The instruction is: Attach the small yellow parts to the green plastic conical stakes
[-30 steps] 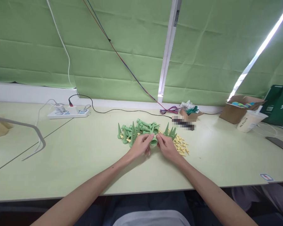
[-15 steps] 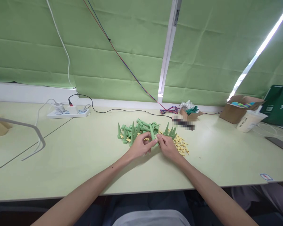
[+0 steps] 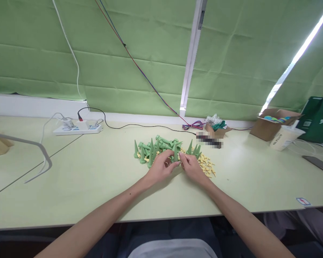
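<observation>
My left hand [image 3: 161,167] is closed round a green cone [image 3: 176,152], whose pointed end rises above the fingers. Beside it my right hand [image 3: 190,165] is pinched near the cone's lower part; whatever lies between its fingertips is too small to make out. Behind and left of my left hand lies a pile of green cone pieces [image 3: 165,142], with a few cones [image 3: 142,155] upright at its left side. More green cones [image 3: 189,147] stand just behind my right hand. Small yellow pieces [image 3: 206,165] are scattered to the right of that hand.
A power strip [image 3: 78,129] sits at the back left of the table [image 3: 91,186]. Toward the back right are a small open box [image 3: 218,132], a larger cardboard box [image 3: 267,129], a cup [image 3: 284,138] and a phone [image 3: 319,165]. Coiled wires [image 3: 193,125] lie behind the pile.
The green piece in my left hand has changed from a leaning pose with its wider end up to a pointed end up. My right hand stays close beside it.
</observation>
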Demonstrator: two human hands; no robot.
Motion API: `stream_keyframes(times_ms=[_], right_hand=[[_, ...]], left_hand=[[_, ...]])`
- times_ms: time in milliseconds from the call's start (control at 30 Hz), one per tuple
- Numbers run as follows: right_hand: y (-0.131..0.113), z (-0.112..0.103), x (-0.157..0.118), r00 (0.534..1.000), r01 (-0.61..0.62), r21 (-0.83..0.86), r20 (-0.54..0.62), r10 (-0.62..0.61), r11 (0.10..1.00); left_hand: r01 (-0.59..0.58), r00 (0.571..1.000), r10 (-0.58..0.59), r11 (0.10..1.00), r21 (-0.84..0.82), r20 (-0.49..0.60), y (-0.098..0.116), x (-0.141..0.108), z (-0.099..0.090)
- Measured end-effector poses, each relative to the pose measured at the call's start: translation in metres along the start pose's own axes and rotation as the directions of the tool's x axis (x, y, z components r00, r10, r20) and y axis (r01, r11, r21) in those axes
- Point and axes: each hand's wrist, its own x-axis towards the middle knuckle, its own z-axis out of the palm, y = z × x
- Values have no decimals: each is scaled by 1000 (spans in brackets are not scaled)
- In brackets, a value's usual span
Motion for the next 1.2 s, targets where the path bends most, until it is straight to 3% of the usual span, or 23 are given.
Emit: stream_keyframes(times_ms=[200,400,600,733,867,1067,1200], right_hand=[[-3,1,1,999,-29,50,-14,30,998],[-3,2,0,999,-12,81,-42,16,997],[-4,0,-1,992,-22,47,-122,28,999],[-6,-1,-1,991,3,-12,-133,-5,1000],[-9,-1,-1,997,55,-51,-52,-58,997],[-10,-1,-3,997,74,-64,-18,-75,995],[-8,-1,-3,996,85,-66,-16,-86,994]], left_hand=[[-64,998,64,998,-12,-19,-2,-1,1],[26,999,-27,999,-34,-39,0,-1,1],[112,984,-121,991,-79,-128,2,2,0],[174,982,-184,967,-187,-42,2,3,-3],[214,976,-216,921,-325,30,5,3,-4],[332,943,-316,874,-355,103,6,5,-4],[361,932,-323,845,-394,161,8,6,-4]])
